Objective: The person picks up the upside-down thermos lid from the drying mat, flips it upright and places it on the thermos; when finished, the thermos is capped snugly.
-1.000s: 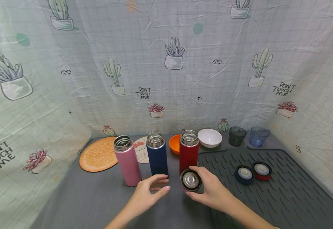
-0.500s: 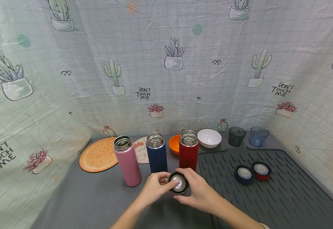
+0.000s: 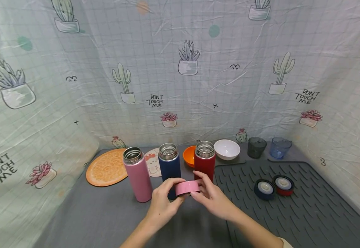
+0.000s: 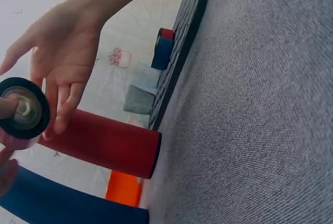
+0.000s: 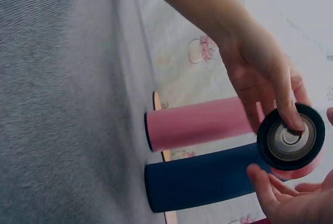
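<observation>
Pink lid (image 3: pixel 187 187) hangs above the bench (image 3: pixel 105 220), just in front of the open pink (image 3: pixel 138 175), blue (image 3: pixel 169 167) and red (image 3: pixel 204 163) flasks. Left hand (image 3: pixel 162 203) and right hand (image 3: pixel 214 199) pinch its rim from opposite sides, fingertips clamped, probably so it can be turned.

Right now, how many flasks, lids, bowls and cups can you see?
Flasks: 3, pink, blue, red
Lids: 3, pink held by both hands, blue, red
Bowls: 2, orange, white
Cups: 2, grey, blue
Total: 10
</observation>
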